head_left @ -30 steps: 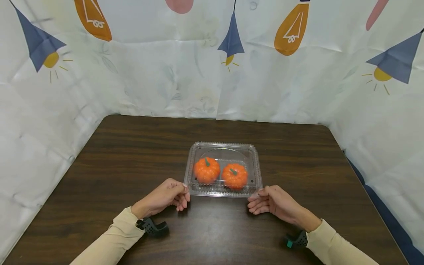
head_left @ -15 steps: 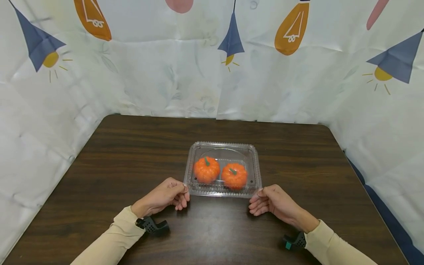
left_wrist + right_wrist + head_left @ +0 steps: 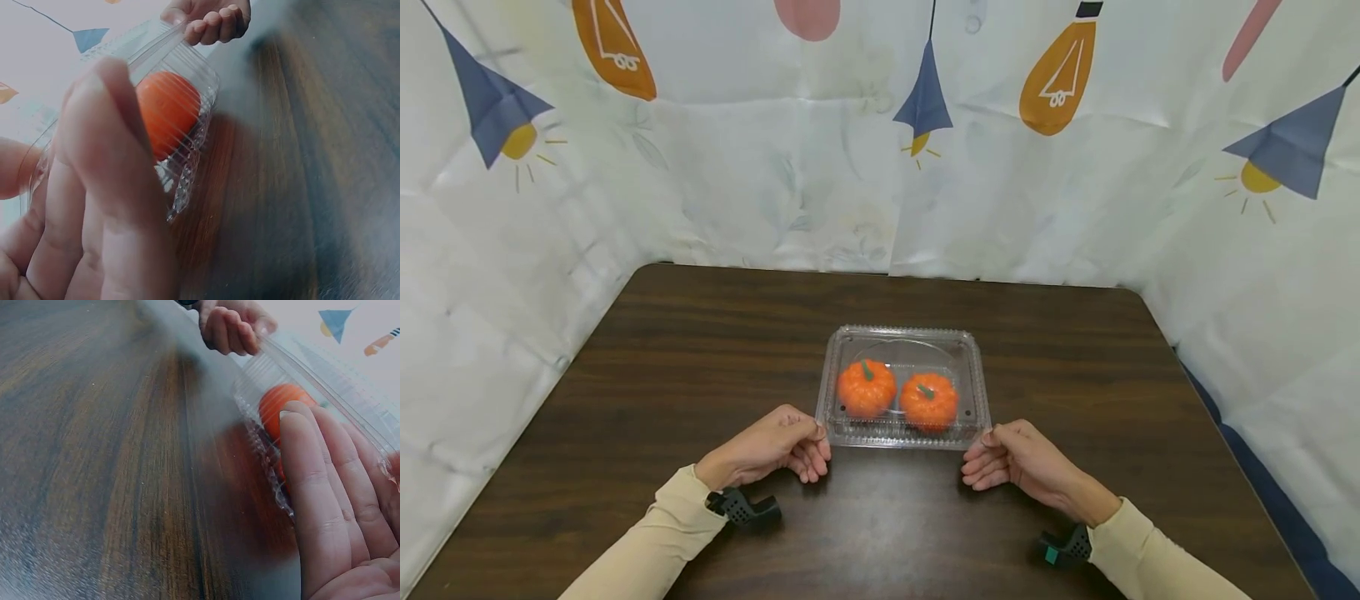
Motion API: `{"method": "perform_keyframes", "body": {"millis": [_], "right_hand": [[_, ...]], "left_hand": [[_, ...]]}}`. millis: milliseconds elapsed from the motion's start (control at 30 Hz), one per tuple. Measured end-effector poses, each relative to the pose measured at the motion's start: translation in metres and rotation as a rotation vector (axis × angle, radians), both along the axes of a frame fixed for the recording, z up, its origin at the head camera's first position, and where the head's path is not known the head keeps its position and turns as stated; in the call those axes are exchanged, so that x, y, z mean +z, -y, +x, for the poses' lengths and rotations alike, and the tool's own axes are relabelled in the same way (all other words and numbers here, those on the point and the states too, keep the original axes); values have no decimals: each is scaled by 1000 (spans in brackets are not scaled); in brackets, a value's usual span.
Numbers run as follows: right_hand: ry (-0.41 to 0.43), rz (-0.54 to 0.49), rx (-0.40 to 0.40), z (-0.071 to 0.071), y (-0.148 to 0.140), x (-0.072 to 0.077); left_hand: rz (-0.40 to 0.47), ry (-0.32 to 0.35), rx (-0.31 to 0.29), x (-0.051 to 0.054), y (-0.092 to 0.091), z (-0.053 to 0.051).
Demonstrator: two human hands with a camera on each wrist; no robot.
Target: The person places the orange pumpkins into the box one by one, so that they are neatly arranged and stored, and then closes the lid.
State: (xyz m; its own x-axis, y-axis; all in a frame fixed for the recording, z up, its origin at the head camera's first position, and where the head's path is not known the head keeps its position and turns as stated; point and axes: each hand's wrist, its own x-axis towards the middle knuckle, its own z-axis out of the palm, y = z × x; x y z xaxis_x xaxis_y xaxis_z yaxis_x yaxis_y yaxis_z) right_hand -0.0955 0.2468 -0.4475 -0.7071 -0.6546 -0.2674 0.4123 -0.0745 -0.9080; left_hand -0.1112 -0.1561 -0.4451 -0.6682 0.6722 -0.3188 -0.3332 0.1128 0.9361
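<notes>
A clear plastic clamshell container (image 3: 917, 354) with its lid down sits on the dark wooden table. Through the plastic show two small orange pumpkins, the left pumpkin (image 3: 867, 389) and the right pumpkin (image 3: 929, 402), each with a green stem. My left hand (image 3: 778, 446) pinches the container's near left corner between thumb and fingers. At the near right corner my right hand (image 3: 1026, 462) pinches the rim in the same way. Both wrist views show the ribbed front wall of the container close by, with an orange pumpkin (image 3: 167, 112) behind it.
The brown table (image 3: 700, 350) extends around the container on all sides. White fabric curtains (image 3: 760, 192) printed with lamps and bulbs hang behind and beside it. Each wrist wears a black band device (image 3: 748, 510).
Both hands and the container stay nearly still. The whole head view has shifted slightly down, as the camera tilted a little.
</notes>
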Motion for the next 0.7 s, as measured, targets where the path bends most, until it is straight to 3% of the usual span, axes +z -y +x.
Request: {"method": "perform_keyframes", "body": {"millis": [233, 700], "right_hand": [[61, -30, 12, -1, -2, -5], [122, -7, 42, -3, -10, -9]], "left_hand": [[-40, 43, -23, -2, 0, -2], [3, 87, -78, -5, 13, -2]]}}
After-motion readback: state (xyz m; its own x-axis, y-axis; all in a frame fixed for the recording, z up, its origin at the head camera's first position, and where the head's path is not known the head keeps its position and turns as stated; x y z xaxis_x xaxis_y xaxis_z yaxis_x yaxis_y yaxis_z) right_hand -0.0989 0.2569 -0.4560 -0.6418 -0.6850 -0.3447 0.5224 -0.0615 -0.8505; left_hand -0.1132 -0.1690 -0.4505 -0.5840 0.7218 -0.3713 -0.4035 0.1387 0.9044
